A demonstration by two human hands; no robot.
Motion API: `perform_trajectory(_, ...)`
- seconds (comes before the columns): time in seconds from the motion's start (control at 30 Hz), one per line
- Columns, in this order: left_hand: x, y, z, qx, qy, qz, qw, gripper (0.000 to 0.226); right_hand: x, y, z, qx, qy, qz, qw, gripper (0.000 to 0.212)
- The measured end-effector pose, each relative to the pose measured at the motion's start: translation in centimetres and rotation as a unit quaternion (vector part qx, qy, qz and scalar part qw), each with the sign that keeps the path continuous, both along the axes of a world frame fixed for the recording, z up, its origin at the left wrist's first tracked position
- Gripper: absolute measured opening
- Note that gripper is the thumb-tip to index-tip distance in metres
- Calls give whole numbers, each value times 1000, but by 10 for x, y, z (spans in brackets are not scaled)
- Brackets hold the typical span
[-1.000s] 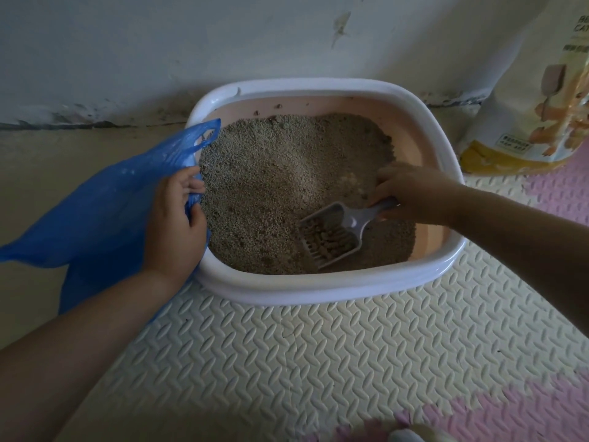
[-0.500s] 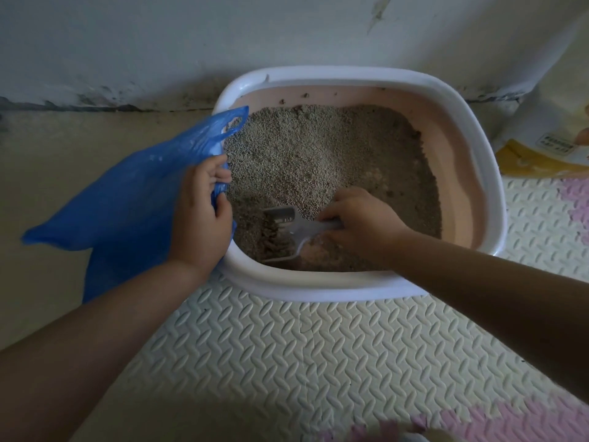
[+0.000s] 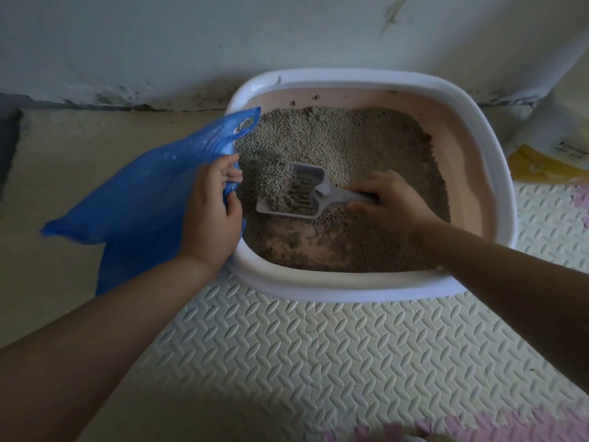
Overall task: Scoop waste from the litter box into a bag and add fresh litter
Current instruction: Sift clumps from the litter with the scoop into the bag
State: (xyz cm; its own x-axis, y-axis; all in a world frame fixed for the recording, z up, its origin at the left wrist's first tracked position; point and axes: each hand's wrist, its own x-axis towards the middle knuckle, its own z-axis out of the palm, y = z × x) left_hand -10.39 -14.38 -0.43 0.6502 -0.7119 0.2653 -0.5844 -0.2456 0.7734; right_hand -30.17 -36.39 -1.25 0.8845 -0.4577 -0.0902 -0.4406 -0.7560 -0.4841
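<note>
Floor mat [image 3: 318, 362]: right hand [image 3: 393, 200] grips loaded scoop [image 3: 307, 175] in litter box [image 3: 350, 286], left hand [image 3: 213, 215] holds bag [image 3: 134, 199] open; next, probably tip scoop into bag.

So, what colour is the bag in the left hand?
Blue: the bag, held by the left hand, head view.

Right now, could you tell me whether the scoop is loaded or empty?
Loaded: a heap of litter sits on the scoop, which the right hand holds by the handle inside the litter box.
</note>
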Motion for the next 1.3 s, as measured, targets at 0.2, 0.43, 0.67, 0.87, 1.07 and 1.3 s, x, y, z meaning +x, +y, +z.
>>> perform_trajectory(0.2, -2, 0, 1, 3, -3, 2, 1000, 47, -37, -6, 18, -52, -18, -1, 998, 28)
perform_trajectory(0.43, 0, 0, 0, 10, -21, -5, 1000, 48, -57, -8, 30, -63, -18, -8, 998, 40)
perform_trajectory(0.67, 1, 1, 1, 23, -18, -7, 1000, 48, -63, -12, 33, -51, -35, -8, 998, 44)
perform_trajectory(0.87, 1, 1, 1, 26, -19, -10, 999, 48, -63, -13, 32, -32, -27, -11, 999, 27)
perform_trajectory(1.07, 0, 1, 3, 24, -17, -12, 999, 47, -58, -9, 27, 44, -58, -36, 997, 24)
perform_trajectory(1.3, 0, 0, 3, 28, -25, -5, 999, 47, -58, -6, 24, 15, -91, -52, 994, 30)
